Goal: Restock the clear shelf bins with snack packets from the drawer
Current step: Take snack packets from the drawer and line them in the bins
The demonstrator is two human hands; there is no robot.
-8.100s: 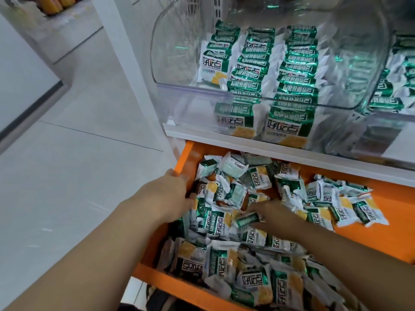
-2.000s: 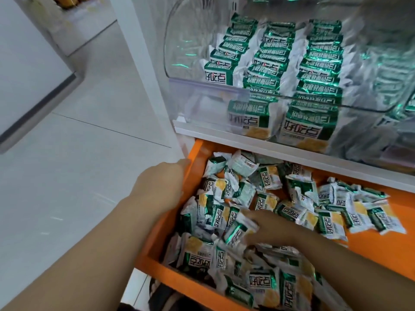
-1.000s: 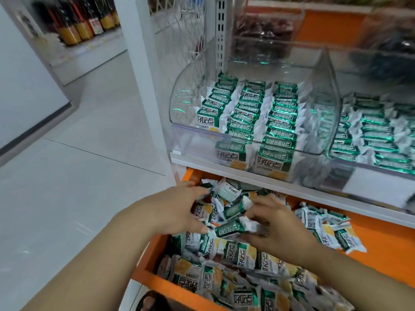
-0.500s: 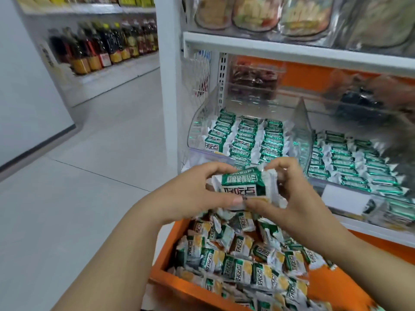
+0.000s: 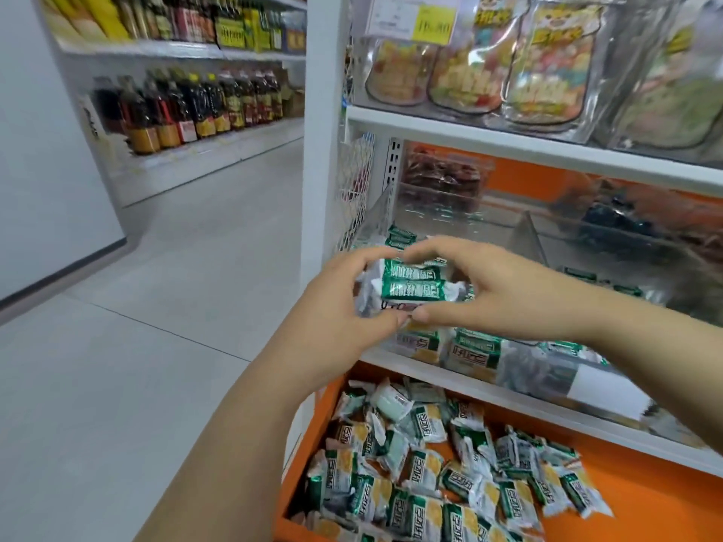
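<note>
Our left hand (image 5: 340, 303) and right hand (image 5: 504, 291) curl their fingers round a small stack of snack packets (image 5: 410, 287), centre frame, before the clear bin (image 5: 489, 232), hiding its front rows. Orange drawer (image 5: 657, 506) of loose packets (image 5: 426, 475) at 5 o'clock; dark bottles (image 5: 187, 107) at 10 o'clock.

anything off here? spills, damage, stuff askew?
Nothing looks spilled or damaged. Loose packets lie jumbled at all angles in the orange drawer. Left hand and right hand together hold a small stack before the clear bin.
</note>
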